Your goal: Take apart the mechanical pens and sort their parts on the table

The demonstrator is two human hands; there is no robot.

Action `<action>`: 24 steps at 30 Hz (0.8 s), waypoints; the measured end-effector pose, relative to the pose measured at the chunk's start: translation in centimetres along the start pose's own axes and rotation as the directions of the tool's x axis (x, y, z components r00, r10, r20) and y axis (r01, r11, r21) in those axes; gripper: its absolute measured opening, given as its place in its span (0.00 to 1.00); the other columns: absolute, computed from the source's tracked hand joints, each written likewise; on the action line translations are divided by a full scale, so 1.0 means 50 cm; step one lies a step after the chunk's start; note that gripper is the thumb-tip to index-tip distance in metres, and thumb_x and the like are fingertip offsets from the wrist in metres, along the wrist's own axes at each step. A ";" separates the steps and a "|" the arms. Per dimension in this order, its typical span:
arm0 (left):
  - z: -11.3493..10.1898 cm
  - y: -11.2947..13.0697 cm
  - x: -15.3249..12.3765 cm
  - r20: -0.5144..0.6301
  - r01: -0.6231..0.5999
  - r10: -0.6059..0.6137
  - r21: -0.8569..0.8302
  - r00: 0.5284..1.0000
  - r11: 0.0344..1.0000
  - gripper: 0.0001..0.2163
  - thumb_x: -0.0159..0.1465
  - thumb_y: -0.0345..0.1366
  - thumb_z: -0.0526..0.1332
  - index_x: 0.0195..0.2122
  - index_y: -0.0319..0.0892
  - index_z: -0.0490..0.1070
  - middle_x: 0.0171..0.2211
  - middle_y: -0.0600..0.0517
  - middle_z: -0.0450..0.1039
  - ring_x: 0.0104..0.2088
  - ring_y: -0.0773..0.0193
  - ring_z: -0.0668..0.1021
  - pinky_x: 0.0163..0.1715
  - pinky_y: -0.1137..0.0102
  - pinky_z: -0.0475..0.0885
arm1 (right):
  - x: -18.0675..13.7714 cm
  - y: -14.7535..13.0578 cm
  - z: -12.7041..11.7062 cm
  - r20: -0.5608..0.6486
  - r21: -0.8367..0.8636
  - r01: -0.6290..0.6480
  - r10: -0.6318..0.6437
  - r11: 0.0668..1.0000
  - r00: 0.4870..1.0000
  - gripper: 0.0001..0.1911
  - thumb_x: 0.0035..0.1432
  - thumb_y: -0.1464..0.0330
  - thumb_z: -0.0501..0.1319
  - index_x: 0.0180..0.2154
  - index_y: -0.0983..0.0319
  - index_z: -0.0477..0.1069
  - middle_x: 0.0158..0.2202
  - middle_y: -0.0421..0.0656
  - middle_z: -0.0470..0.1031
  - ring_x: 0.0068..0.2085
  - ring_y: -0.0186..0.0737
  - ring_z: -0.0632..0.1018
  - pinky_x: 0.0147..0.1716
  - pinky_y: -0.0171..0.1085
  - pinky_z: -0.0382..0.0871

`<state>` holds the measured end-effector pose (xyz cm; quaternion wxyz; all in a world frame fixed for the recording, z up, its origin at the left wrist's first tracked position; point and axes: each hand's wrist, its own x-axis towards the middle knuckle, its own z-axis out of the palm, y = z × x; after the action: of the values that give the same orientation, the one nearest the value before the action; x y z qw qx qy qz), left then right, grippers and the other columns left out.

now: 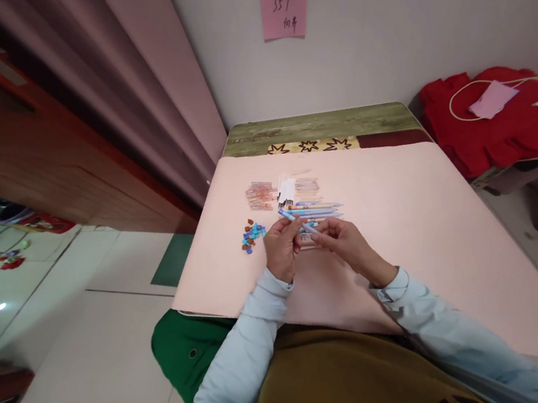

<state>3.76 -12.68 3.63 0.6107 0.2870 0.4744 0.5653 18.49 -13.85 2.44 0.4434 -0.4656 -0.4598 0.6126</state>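
Observation:
Both hands hold one blue pen (308, 227) above the table, tilted with its far end up to the left. My left hand (282, 247) is closed round the upper part, and my right hand (346, 242) pinches the lower part. Just beyond them lies a row of blue and orange pens (324, 212), partly hidden by the fingers. Small blue and brown pieces (250, 236) are heaped left of my left hand. Farther back are thin white sticks with black tips (286, 190), between two bundles of clear, brownish pen parts (260, 194).
The table (439, 257) has a pale pink cover, with a green patterned strip at its back. A pink note (286, 1) hangs on the wall. Red cloth (484, 122) with a white cable lies at right. A green stool (190, 348) stands by the near left corner.

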 end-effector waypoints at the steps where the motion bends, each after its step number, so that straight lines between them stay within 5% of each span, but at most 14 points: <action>1: 0.001 0.000 0.001 0.004 0.003 -0.003 -0.003 1.000 1.000 0.16 0.49 0.42 0.74 0.33 0.36 0.77 0.28 0.51 0.78 0.14 0.80 0.64 0.11 0.78 0.52 | 0.000 0.000 0.000 -0.021 0.004 0.025 -0.025 1.000 0.999 0.24 0.42 0.52 0.74 0.31 0.61 0.69 0.26 0.37 0.72 0.26 0.31 0.69 0.26 0.32 0.61; 8: 0.004 0.004 0.004 0.027 -0.009 0.009 -0.008 1.000 1.000 0.16 0.50 0.41 0.74 0.34 0.36 0.77 0.28 0.52 0.77 0.15 0.79 0.65 0.12 0.79 0.54 | -0.002 -0.005 -0.005 0.110 -0.017 -0.131 0.132 0.991 0.985 0.29 0.59 0.42 0.56 0.30 0.62 0.73 0.16 0.34 0.60 0.17 0.29 0.58 0.17 0.32 0.49; 13: 0.002 -0.005 0.006 -0.005 -0.006 0.006 -0.017 1.000 1.000 0.15 0.50 0.41 0.74 0.33 0.36 0.77 0.23 0.55 0.74 0.15 0.79 0.64 0.12 0.79 0.52 | 0.012 0.012 -0.015 0.000 -0.074 -0.036 0.036 0.997 0.999 0.23 0.48 0.48 0.69 0.29 0.62 0.73 0.24 0.40 0.74 0.24 0.33 0.70 0.23 0.33 0.61; 19: 0.003 -0.017 0.016 -0.036 0.016 -0.018 -0.053 0.999 0.998 0.16 0.48 0.40 0.74 0.33 0.36 0.76 0.29 0.52 0.77 0.16 0.79 0.66 0.13 0.79 0.53 | 0.025 0.032 -0.023 -0.109 -0.242 0.080 -0.109 0.967 0.988 0.22 0.44 0.52 0.73 0.32 0.61 0.72 0.27 0.40 0.75 0.27 0.35 0.72 0.27 0.34 0.65; 24: -0.006 -0.026 0.031 -0.048 0.050 -0.053 -0.069 0.997 0.996 0.16 0.49 0.41 0.73 0.34 0.36 0.76 0.30 0.52 0.77 0.17 0.79 0.67 0.13 0.80 0.54 | 0.029 0.015 -0.015 0.036 -0.256 -0.034 0.045 0.966 0.998 0.27 0.61 0.44 0.54 0.30 0.61 0.73 0.17 0.36 0.63 0.19 0.32 0.63 0.20 0.33 0.56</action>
<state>3.91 -11.53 1.97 0.6226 0.2396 0.4773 0.5721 18.88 -12.48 1.39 0.3578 -0.5150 -0.5344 0.5668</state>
